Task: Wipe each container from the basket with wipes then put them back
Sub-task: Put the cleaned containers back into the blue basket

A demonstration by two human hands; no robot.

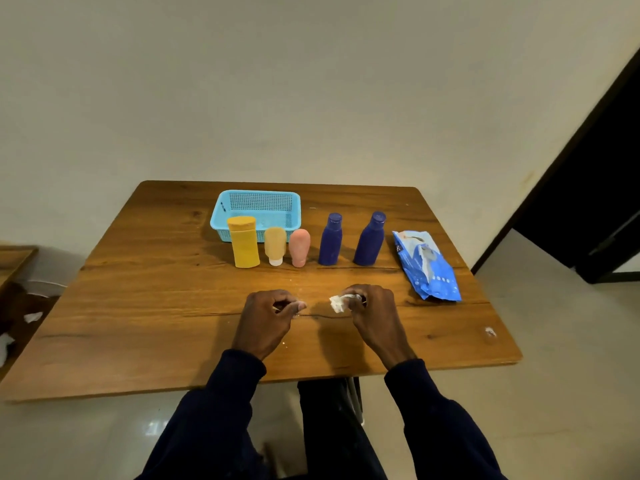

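A light blue mesh basket [228,206] stands at the back of the wooden table [138,306], with nothing showing inside. In front of it stand, in a row, a yellow bottle [244,244], a tan tube [275,244] on its white cap, a pink tube [299,247] and two dark blue bottles [330,240] [370,240]. My right hand [372,310] rests on the table nearer me, closed on a crumpled white wipe [337,303]. My left hand [268,315] lies beside it with fingers curled; a small white scrap shows at its fingertips.
A blue wipes packet [427,265] lies torn open at the right of the table. White crumbs dot the wood near my hands. Crumpled white wipes [33,317] lie on the floor at the left. A dark doorway [588,202] is at the right.
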